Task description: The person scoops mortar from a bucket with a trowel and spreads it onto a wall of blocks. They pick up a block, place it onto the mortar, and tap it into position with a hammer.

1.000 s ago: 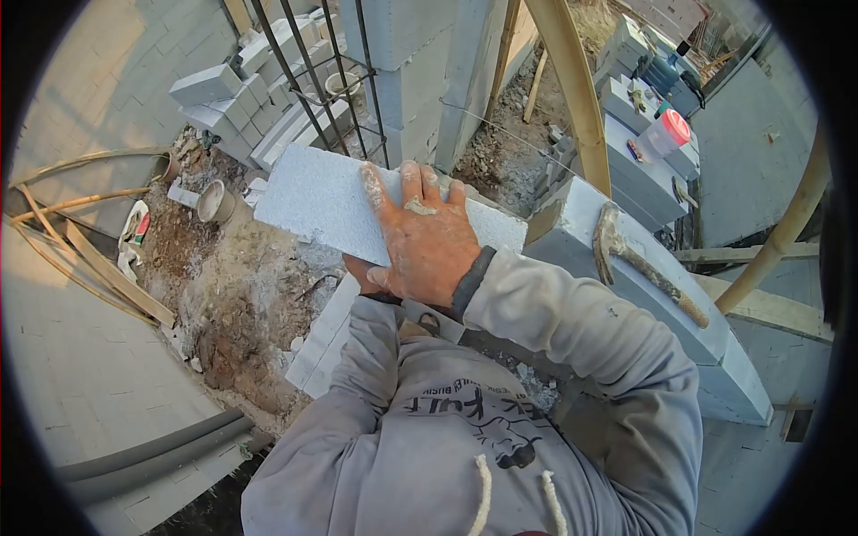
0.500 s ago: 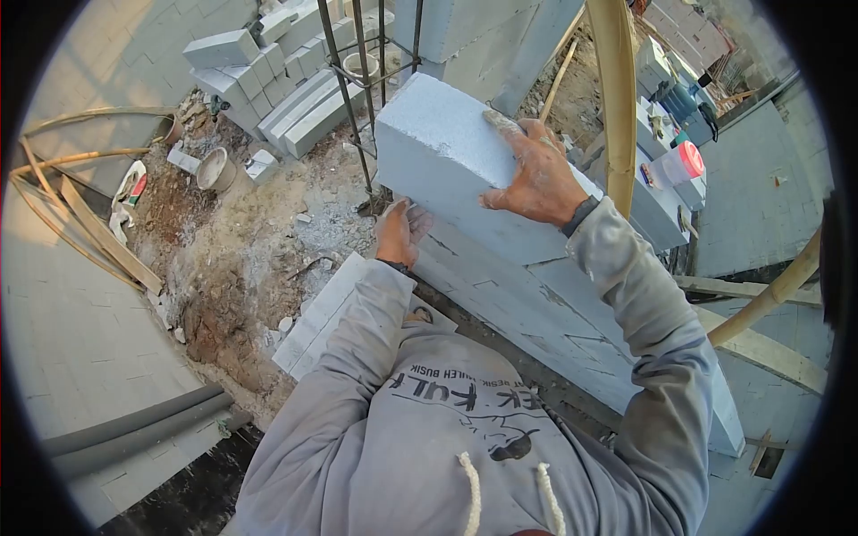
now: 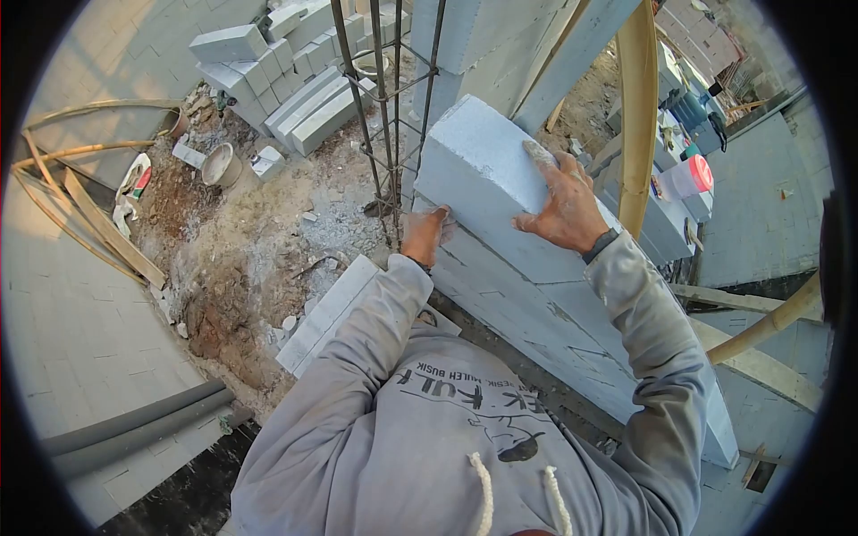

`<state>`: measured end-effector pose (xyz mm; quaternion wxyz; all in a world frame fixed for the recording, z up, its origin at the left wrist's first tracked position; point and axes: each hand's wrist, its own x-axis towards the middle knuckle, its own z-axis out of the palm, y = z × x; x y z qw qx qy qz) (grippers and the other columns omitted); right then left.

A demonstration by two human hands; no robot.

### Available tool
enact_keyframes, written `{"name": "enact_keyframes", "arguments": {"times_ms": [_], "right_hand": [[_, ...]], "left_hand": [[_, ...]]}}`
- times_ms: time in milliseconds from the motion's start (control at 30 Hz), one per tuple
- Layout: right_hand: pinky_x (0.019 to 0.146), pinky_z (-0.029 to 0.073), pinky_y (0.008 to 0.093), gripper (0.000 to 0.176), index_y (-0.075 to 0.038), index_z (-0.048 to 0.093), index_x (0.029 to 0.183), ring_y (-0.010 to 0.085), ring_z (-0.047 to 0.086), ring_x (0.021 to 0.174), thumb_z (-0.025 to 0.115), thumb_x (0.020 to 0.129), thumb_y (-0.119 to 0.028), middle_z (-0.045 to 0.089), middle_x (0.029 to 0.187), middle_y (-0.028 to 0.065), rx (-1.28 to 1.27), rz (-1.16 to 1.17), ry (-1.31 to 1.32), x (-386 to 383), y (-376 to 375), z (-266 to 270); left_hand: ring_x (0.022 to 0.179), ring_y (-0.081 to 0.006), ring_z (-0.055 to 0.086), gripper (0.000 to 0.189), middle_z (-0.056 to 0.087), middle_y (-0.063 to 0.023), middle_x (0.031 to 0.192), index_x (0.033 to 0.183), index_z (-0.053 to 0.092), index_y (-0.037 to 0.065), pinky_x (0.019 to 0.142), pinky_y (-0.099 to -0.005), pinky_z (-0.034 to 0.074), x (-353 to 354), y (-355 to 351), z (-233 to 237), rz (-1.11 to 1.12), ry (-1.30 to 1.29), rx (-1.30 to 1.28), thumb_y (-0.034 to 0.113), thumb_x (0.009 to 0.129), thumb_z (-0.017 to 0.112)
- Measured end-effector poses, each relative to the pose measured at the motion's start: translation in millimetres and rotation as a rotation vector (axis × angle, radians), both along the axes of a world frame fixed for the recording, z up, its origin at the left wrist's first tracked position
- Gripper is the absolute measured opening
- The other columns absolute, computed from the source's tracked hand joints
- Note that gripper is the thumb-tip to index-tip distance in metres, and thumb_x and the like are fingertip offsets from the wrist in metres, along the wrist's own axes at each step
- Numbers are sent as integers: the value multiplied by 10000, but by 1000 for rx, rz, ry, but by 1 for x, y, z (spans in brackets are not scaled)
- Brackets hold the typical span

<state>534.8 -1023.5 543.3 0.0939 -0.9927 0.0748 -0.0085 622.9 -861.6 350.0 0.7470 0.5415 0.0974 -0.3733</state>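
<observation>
Both hands are gripping one grey block (image 3: 474, 165), which is sitting tilted just right of the rebar cage (image 3: 386, 116), with its nearest end close beside the bars. The right hand (image 3: 565, 207) is lying spread over the block's top face, at the end farther from the rebar cage, with fingers splayed wide and the thumb pressing on the side facing the person. The left hand (image 3: 425, 234) is cupping the lower corner nearest the cage, fingers curling under the edge; how far they are reaching beneath is hidden. The block is hanging directly over the top course of the block wall (image 3: 545, 304), which is running away from the foot of the cage toward the person's right; whether the two are touching cannot be told. A bamboo pole (image 3: 636, 116) is standing right of the cage, just past the right hand, and a jar with a red lid (image 3: 688, 176) is sitting farther right again. A stack of spare blocks (image 3: 268, 62) is lying left of the cage on the dirt, and a small round pot (image 3: 221, 165) is resting near it.
</observation>
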Motion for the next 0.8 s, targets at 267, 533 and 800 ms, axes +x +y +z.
{"name": "enact_keyframes", "arguments": {"times_ms": [267,533,800], "right_hand": [[969,270,512,902,-51,402,1309,469,360,1143,764,541,-355,379,1208,306,8,31,-43,0,-7,-12],[963,267,519,883,-49,413,1303,464,359,1147,762,548,-347,363,1230,310,-9,6,-49,0,-7,-15],[977,258,504,874,-49,407,1308,470,349,1163,757,563,-341,355,1247,321,-12,-20,-46,-2,-3,-10]], "left_hand": [[800,-242,614,301,617,-108,888,1023,568,-34,725,-349,478,-1,-6,-12,49,44,-36,206,841,575],[783,-245,617,282,617,-113,888,1023,566,-35,719,-349,475,0,-8,-8,47,53,23,186,848,563],[888,-246,608,336,612,-136,966,1057,552,-57,772,-338,469,-1,-7,-8,-5,10,47,228,880,528]]}}
